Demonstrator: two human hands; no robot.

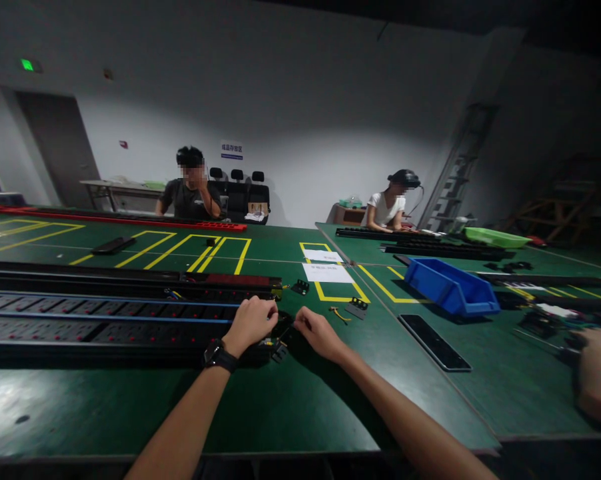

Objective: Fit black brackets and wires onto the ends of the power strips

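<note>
Head view: I see both hands at the near end of a long black power strip (130,328) on the green surface (280,413).
My left hand (253,321) is curled shut over the strip's end. My right hand (319,333) narrows to a pinch on a small black end piece (282,331) touching it. A blue bin (450,288) sits well apart on the right, and a white sheet (328,272) lies beyond the hands.

Green table (130,400), yellow lines (340,297), blue bin (450,287)
</note>
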